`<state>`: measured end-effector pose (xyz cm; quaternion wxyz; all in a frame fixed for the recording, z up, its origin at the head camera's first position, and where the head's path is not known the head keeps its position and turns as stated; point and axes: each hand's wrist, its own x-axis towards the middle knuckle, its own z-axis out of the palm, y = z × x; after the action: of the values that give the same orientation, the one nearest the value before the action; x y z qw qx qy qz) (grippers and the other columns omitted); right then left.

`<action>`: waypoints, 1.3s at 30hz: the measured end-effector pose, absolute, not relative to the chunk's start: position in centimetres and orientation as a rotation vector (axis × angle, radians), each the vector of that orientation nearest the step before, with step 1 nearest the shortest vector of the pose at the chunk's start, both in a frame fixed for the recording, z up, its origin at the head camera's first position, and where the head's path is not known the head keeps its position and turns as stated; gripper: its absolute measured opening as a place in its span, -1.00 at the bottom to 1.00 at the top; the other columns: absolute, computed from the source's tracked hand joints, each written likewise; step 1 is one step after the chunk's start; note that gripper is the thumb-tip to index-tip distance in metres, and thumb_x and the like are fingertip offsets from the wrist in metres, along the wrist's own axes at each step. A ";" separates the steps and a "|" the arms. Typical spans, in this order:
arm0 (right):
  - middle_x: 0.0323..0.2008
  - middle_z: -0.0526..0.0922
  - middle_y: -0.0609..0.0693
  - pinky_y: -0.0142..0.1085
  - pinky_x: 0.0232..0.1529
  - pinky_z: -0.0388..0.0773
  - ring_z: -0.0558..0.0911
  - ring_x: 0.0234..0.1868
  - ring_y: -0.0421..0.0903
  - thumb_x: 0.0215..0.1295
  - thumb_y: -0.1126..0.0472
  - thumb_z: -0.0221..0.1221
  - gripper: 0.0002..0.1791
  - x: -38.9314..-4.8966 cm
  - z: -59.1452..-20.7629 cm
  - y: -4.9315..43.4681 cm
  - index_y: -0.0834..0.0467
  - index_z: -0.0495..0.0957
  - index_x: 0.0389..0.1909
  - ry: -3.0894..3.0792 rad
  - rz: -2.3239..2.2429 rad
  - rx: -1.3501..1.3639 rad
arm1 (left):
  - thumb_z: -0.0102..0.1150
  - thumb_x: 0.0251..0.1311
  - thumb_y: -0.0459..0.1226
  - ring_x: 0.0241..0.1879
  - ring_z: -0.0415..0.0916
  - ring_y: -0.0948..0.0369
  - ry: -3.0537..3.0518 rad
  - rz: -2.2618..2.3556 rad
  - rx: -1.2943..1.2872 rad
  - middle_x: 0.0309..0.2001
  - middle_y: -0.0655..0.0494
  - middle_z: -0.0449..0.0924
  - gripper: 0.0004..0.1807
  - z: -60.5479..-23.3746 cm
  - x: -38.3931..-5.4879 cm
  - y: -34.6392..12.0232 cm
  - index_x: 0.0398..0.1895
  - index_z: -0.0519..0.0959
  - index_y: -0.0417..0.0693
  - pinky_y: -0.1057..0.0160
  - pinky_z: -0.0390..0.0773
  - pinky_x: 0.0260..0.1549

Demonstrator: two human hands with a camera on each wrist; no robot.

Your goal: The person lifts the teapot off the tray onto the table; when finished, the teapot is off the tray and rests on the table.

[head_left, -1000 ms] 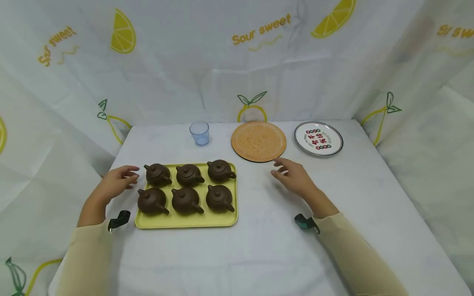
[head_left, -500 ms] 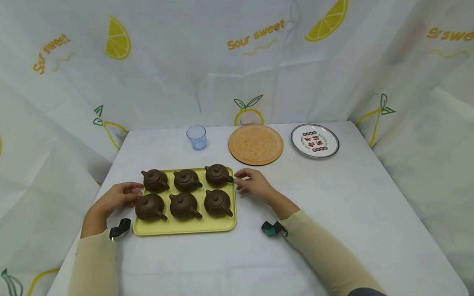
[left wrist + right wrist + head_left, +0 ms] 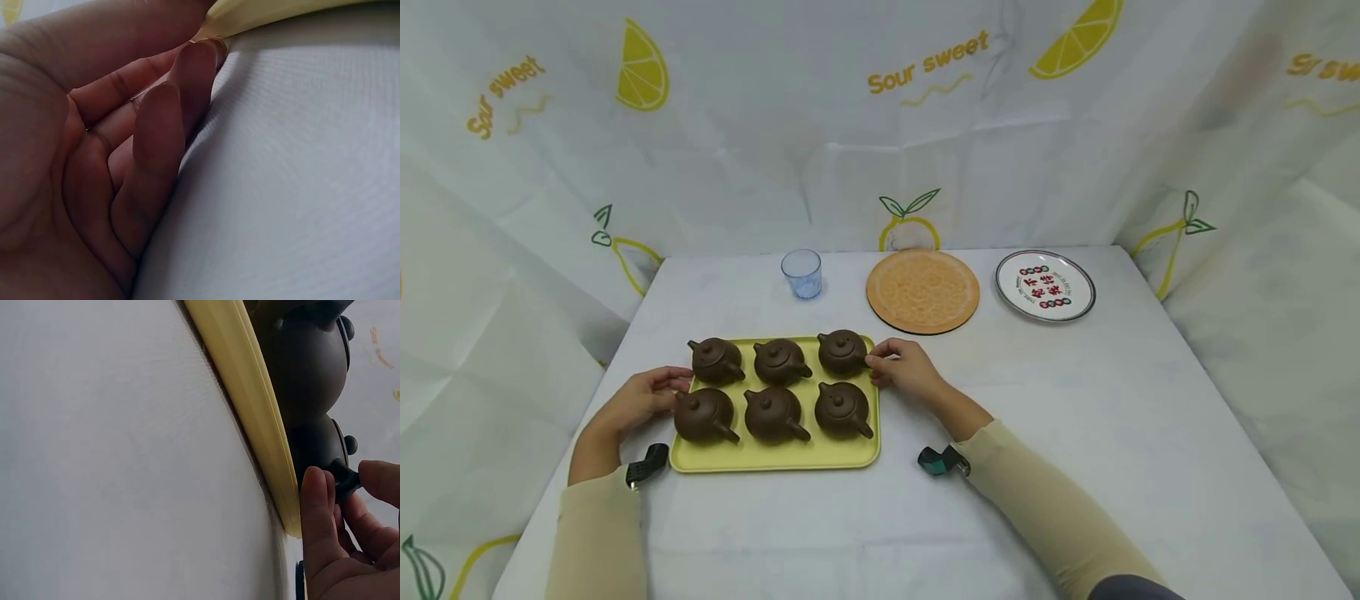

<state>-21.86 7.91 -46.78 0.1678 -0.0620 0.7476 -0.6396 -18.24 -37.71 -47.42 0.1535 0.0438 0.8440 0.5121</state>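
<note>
Right hand (image 3: 910,367) pinches back-right teapot (image 3: 841,351) by handle (image 3: 347,482); left hand (image 3: 638,400) grips tray (image 3: 775,457). I judge off-centre hold could tip it into front-right teapot (image 3: 839,407).

I see a yellow tray (image 3: 752,457) of six brown teapots (image 3: 772,415), a left hand (image 3: 636,402) at its left, a right hand (image 3: 908,369) touching the far-right teapot (image 3: 841,351).

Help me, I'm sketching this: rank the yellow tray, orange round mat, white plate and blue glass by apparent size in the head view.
Yellow tray, largest
Orange round mat
White plate
Blue glass, smallest
</note>
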 end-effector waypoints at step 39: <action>-0.26 0.65 0.27 -0.23 -0.27 0.63 0.71 -0.38 0.00 0.31 0.28 0.19 -0.82 -19.4 -45.7 13.1 0.37 0.55 -0.25 2.343 -1.828 -0.026 | -0.04 0.03 -0.58 -0.30 0.50 0.39 2.660 1.353 0.233 -0.15 -0.20 0.58 -0.46 -48.2 -17.6 -37.4 0.19 0.44 -0.43 0.47 0.43 -0.30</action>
<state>-19.38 13.12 -45.67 0.0848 -0.0088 0.7856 -0.6129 -17.63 -37.38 -48.16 0.0739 0.0778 0.8861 0.4508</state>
